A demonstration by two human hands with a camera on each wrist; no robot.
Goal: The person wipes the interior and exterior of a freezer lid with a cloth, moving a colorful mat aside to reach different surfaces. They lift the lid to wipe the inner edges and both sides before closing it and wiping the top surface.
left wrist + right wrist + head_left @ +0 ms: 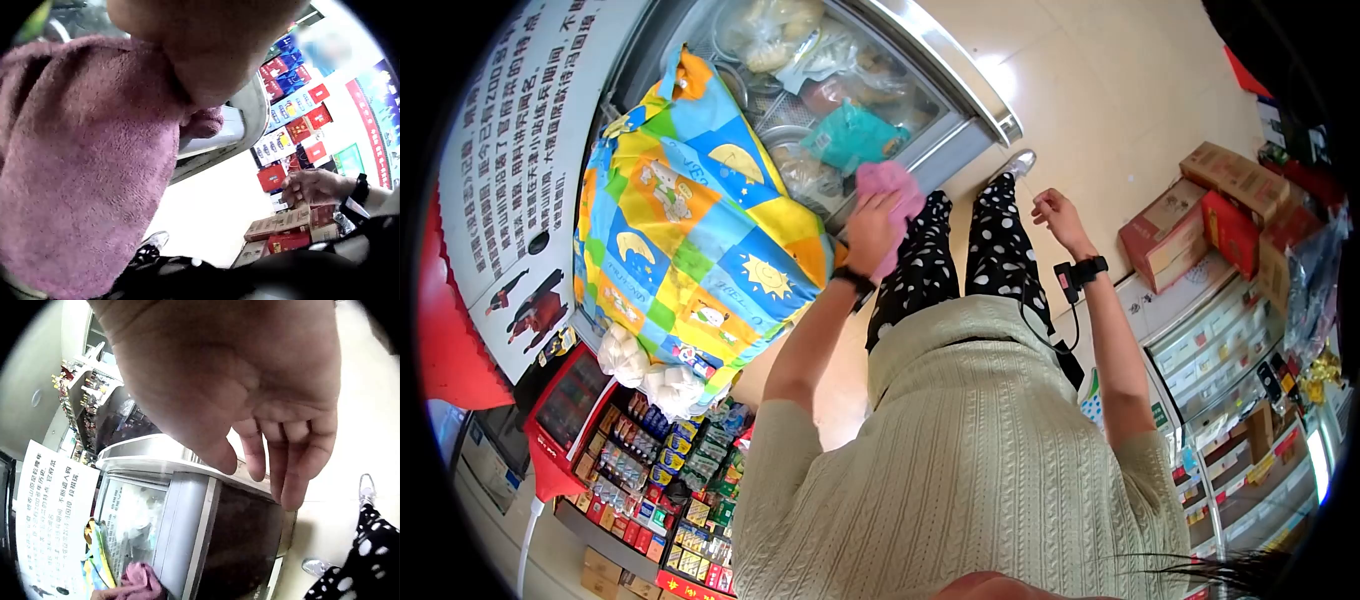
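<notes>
My left hand [872, 235] grips a pink fuzzy towel [898, 188] beside the near edge of a glass-topped freezer [980, 150]. In the left wrist view the towel [94, 169] hangs in broad folds below the fingers, filling much of the picture. Nothing is in my right hand [1058, 218], held out over the floor at my other side with its fingers loosely bent. The right wrist view shows that palm and its hanging fingers [290, 469], with the freezer [187, 531] behind. Under the glass lie bagged foods, among them a teal package [855, 137].
A bright cartoon-patterned cloth [700, 240] covers something bulky on the freezer's left part, with white bundled bags [622, 355] beside it. A large printed sign [520, 150] stands beyond. Cartons [1165, 235] are stacked at the right, near a glass display case [1220, 320]. Shelves of packaged goods [650, 470] stand lower left.
</notes>
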